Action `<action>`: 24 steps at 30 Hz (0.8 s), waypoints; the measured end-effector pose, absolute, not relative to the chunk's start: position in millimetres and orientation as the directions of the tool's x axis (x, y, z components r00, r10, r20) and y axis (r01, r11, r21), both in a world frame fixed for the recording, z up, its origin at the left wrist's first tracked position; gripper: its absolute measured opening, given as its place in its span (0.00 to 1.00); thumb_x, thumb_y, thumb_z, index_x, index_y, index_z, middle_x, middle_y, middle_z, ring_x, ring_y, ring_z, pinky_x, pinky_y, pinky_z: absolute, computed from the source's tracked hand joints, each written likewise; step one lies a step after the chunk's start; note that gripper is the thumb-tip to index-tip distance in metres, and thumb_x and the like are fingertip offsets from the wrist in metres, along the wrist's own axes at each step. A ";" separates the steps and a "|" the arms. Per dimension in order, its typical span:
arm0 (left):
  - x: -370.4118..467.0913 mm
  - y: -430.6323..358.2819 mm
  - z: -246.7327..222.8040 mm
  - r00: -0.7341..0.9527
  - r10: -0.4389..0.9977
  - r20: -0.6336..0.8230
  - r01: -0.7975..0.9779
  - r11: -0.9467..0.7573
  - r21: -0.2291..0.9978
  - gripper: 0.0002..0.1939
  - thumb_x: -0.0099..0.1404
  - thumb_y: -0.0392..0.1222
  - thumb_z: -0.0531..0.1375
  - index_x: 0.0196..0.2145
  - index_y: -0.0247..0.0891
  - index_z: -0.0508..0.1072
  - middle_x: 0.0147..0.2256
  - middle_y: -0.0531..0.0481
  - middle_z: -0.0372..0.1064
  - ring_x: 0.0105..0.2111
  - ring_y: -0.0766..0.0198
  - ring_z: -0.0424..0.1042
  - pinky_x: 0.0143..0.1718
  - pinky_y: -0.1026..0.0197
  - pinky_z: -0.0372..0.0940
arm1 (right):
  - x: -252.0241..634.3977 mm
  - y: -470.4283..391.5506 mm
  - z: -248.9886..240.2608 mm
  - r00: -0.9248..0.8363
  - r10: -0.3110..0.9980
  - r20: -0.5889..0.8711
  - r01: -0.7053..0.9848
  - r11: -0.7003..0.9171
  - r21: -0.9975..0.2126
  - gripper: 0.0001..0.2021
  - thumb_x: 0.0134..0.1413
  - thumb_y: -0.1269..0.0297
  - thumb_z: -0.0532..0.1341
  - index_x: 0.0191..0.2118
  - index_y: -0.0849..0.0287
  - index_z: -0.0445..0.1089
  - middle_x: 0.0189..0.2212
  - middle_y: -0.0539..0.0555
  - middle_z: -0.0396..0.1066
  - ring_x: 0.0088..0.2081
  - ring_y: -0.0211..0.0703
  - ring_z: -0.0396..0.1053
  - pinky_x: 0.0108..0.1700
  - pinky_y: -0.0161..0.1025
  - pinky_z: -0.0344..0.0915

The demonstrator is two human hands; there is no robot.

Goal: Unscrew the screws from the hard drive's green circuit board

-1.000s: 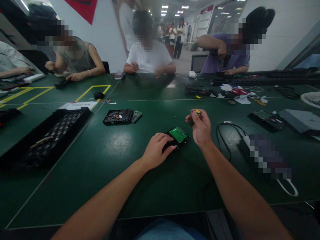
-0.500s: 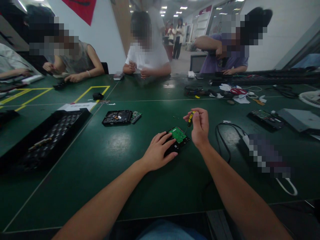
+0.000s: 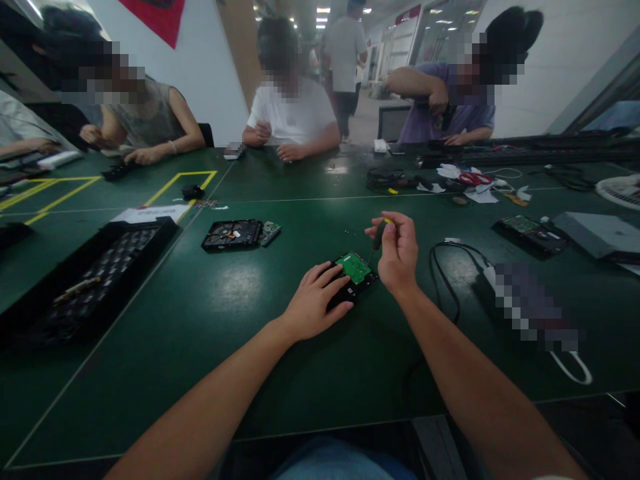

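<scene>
We locate the hard drive (image 3: 359, 287) at the centre of the frame, lying flat on the green table (image 3: 240, 373), with its green circuit board (image 3: 356, 267) facing up. Our left hand (image 3: 313, 303) rests on the drive from the left: the fingers are spread and nearly straight across its top, the thumb is extended along its near side, and the hand is open rather than closed around anything. Our right hand (image 3: 399, 257), right of centre, is curled, with thumb and fingers closed on the handle of a screwdriver (image 3: 379, 235). The shaft slants down and to the left, and its tip points at the right edge of the board; we cannot tell whether it is seated in a screw.

Left of centre, we find a second drive (image 3: 230, 237) with a loose circuit board (image 3: 271, 233) just beside its right end. A long black tray (image 3: 125, 260) occupies the left of the frame. At the right, a third drive (image 3: 533, 235) lies beside a grey box (image 3: 600, 235), and a black cable (image 3: 456, 300) curves across the table below them, to the left.
</scene>
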State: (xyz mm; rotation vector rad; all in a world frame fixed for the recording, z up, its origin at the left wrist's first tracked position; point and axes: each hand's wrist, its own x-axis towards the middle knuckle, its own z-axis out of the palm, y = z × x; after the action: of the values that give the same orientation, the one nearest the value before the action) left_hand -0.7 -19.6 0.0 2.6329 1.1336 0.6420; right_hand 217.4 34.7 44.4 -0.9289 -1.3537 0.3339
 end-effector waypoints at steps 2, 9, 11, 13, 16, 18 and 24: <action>-0.6 -19.5 0.6 0.611 0.730 0.306 0.640 -0.683 0.352 0.31 0.75 0.58 0.59 0.69 0.42 0.68 0.71 0.42 0.60 0.74 0.40 0.52 0.72 0.32 0.54 | 219.6 34.4 44.5 0.245 0.674 0.697 0.354 0.607 -0.711 0.13 0.75 0.53 0.55 0.55 0.49 0.69 0.47 0.53 0.74 0.42 0.42 0.78 0.46 0.45 0.76; -1.2 -19.1 1.7 0.615 0.727 0.305 0.631 -0.686 0.363 0.31 0.75 0.59 0.60 0.69 0.42 0.68 0.71 0.40 0.60 0.73 0.39 0.53 0.71 0.31 0.54 | 223.5 36.5 42.6 0.249 0.625 0.740 0.446 0.604 -0.660 0.13 0.71 0.56 0.61 0.56 0.50 0.71 0.48 0.54 0.73 0.44 0.44 0.76 0.46 0.45 0.76; -1.3 -19.0 1.4 0.613 0.725 0.312 0.627 -0.688 0.366 0.31 0.75 0.58 0.60 0.69 0.42 0.68 0.71 0.40 0.60 0.73 0.39 0.53 0.71 0.32 0.55 | 221.8 37.6 41.0 0.241 0.658 0.714 0.350 0.627 -0.696 0.14 0.74 0.56 0.57 0.60 0.49 0.68 0.48 0.54 0.74 0.43 0.43 0.78 0.46 0.45 0.77; -1.3 -18.9 1.1 0.612 0.723 0.319 0.625 -0.690 0.366 0.31 0.74 0.58 0.61 0.69 0.42 0.68 0.71 0.40 0.61 0.73 0.39 0.53 0.71 0.32 0.55 | 220.3 37.7 40.1 0.233 0.666 0.709 0.304 0.643 -0.703 0.14 0.76 0.56 0.54 0.60 0.49 0.67 0.49 0.54 0.75 0.43 0.43 0.80 0.46 0.45 0.77; -1.3 -18.5 0.7 0.613 0.724 0.317 0.628 -0.690 0.360 0.31 0.74 0.58 0.60 0.69 0.42 0.68 0.71 0.41 0.61 0.73 0.40 0.53 0.71 0.33 0.55 | 219.6 35.4 41.6 0.225 0.660 0.717 0.343 0.635 -0.692 0.14 0.77 0.56 0.51 0.59 0.49 0.68 0.50 0.55 0.75 0.44 0.43 0.80 0.47 0.46 0.77; -1.4 -18.2 0.6 0.613 0.725 0.315 0.631 -0.689 0.358 0.31 0.75 0.58 0.60 0.69 0.42 0.68 0.71 0.41 0.60 0.73 0.40 0.53 0.71 0.33 0.55 | 220.3 33.2 44.5 0.229 0.632 0.740 0.428 0.618 -0.660 0.13 0.76 0.55 0.54 0.57 0.50 0.70 0.49 0.55 0.74 0.44 0.44 0.78 0.47 0.46 0.76; -1.5 -18.4 0.1 0.616 0.719 0.322 0.627 -0.695 0.353 0.30 0.75 0.58 0.60 0.68 0.42 0.69 0.71 0.41 0.61 0.73 0.40 0.54 0.71 0.34 0.56 | 224.0 33.6 47.8 0.194 0.537 0.821 0.638 0.566 -0.522 0.15 0.65 0.56 0.67 0.54 0.50 0.73 0.47 0.56 0.71 0.45 0.48 0.73 0.44 0.47 0.77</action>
State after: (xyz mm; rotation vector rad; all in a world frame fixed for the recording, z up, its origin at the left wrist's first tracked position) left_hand -1.5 -18.4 0.1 2.6345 1.1120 0.6609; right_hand 224.0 33.6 47.8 -1.0674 -1.4574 -0.0943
